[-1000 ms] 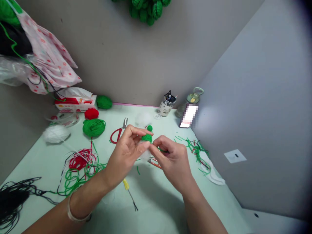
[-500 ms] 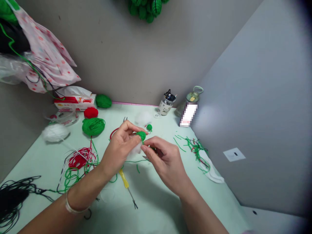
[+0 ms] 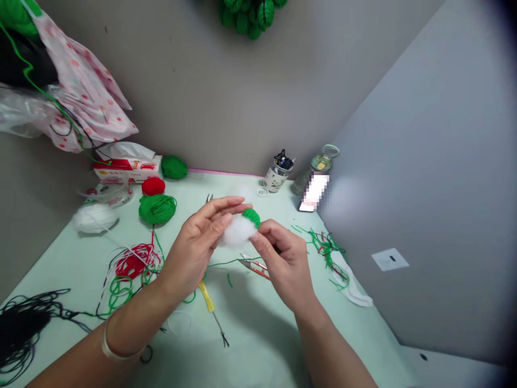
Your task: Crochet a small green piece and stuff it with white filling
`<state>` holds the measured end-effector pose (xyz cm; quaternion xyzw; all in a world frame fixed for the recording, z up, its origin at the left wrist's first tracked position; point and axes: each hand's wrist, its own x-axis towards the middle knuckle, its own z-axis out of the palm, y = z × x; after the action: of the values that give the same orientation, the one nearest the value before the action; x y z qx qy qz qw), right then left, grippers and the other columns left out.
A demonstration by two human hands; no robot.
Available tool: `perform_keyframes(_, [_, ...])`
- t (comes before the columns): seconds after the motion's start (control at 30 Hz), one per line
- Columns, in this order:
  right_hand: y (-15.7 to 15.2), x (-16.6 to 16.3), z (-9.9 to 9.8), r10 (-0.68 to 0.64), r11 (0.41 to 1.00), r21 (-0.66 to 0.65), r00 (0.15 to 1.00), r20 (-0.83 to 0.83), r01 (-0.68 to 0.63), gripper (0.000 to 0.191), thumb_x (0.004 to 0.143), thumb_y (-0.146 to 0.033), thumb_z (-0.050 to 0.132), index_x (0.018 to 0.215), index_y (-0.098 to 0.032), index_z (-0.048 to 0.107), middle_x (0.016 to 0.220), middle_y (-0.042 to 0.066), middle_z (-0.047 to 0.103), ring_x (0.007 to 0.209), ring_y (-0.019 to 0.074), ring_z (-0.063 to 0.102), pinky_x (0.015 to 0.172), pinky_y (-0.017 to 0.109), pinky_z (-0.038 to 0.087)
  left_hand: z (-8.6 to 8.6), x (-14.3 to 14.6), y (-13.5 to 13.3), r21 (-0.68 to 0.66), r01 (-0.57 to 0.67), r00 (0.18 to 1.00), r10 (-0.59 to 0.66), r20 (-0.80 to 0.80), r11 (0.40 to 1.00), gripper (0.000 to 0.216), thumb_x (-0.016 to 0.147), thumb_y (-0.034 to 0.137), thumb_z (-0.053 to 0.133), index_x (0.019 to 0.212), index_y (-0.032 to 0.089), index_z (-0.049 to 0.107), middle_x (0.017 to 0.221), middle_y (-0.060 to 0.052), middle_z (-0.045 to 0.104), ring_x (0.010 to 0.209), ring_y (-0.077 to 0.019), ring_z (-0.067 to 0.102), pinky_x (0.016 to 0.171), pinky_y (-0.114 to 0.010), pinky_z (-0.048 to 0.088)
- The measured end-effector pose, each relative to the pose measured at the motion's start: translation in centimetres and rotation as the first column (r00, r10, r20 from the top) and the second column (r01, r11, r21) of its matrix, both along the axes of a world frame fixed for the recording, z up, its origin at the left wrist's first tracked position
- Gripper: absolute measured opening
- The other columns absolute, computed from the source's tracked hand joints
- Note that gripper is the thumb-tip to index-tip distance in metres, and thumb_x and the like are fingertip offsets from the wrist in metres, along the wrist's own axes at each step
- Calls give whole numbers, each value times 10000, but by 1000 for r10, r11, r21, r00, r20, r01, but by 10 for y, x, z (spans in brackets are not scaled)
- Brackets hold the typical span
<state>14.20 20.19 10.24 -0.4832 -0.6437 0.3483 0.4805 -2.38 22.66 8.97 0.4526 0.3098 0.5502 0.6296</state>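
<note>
A tuft of white fluffy stuffing (image 3: 238, 231) lies between my hands above the table. My left hand (image 3: 197, 231) holds its left side, thumb against the tuft and fingers curved over the top. At the tuft's upper right sits a small green crocheted piece (image 3: 251, 217). My right hand (image 3: 283, 258) has closed its thumb and index finger at the edge where the green piece meets the stuffing. Below the right fingers, orange-handled thread snips (image 3: 257, 268) are partly hidden by that hand. A yellow-handled latch hook (image 3: 207, 296) lies nearer to me.
Green yarn balls (image 3: 157, 209), a red ball (image 3: 153, 186) and a white ball (image 3: 96, 218) stand at the left. Tangled black yarn (image 3: 26, 326) lies front left. Yarn scraps (image 3: 327, 245) lie at the right. Behind are a pen cup (image 3: 278, 175), a phone (image 3: 314, 192) and a bottle (image 3: 322, 161).
The green piece has gone from my left fingertips to beside my right fingertips. The white tuft now shows in full between both hands, and more of the snips is visible.
</note>
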Motion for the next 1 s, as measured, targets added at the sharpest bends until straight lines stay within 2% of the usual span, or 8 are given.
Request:
perform_keyframes(0.1, [1,1,-3,33,999,-15,999,12,-33,294,988,-332,570,725,-222,499,615,-66,391,557,97,335,527,246,293,-3,3,1,-58,53,997,-50,67,997,246,877,326,814,1121,309,792,1212,-26,776,1141,-225,693,918,-312,562])
perform_keyframes(0.23, [2,3,-8,31,1000,-5,994,108,-30,220,983,-258,516,767,-219,539,655,-52,447,588,107,379,556,238,329,-9,9,-1,-57,154,988,-153,13,986,259,890,315,802,1148,303,787,1137,-22,773,1066,-209,700,897,-300,557])
perform_keyframes(0.33, [1,1,-11,-38,998,50,967,250,26,162,968,-196,485,880,-220,619,630,-58,481,543,108,383,559,241,344,-10,14,-5,-21,74,996,-75,-38,997,315,919,309,760,1234,294,739,1086,-14,763,1062,-203,698,905,-297,551])
perform_keyframes(0.43, [-2,-6,-16,-123,981,186,899,420,48,216,965,-153,462,1022,-207,663,633,-43,578,495,111,412,545,248,342,-10,16,-6,19,-26,996,28,-81,999,305,912,293,734,1210,258,681,929,2,741,873,-184,693,758,-283,551])
perform_keyframes(0.6, [-9,-15,-24,-217,906,422,839,499,-17,214,992,-120,448,936,-180,646,604,-24,580,504,122,462,533,265,311,-14,14,-3,76,-110,980,121,-158,991,138,903,198,628,1038,221,649,672,59,599,643,-147,592,657,-266,498])
perform_keyframes(0.7, [-9,-13,-18,-100,962,274,916,389,-11,205,1023,-175,463,879,-193,608,607,-52,500,503,103,407,526,248,313,-17,12,0,59,-17,991,25,-131,998,155,960,270,613,1098,214,657,688,53,620,596,-132,560,619,-253,483])
perform_keyframes(0.83, [-4,-6,-8,27,1000,-11,995,96,-26,284,1038,-346,525,794,-211,579,621,-65,431,543,90,376,524,219,332,-19,10,3,153,-27,986,52,-160,988,179,982,314,660,1142,234,677,960,-3,741,847,-152,663,775,-249,516])
perform_keyframes(1.0, [-2,-7,-12,-11,997,-77,998,60,16,248,985,-325,580,762,-218,564,574,-80,430,511,82,328,501,233,296,-16,8,-2,195,-60,961,109,-254,979,185,994,275,634,1163,245,702,1106,-6,731,1008,-160,657,868,-245,506])
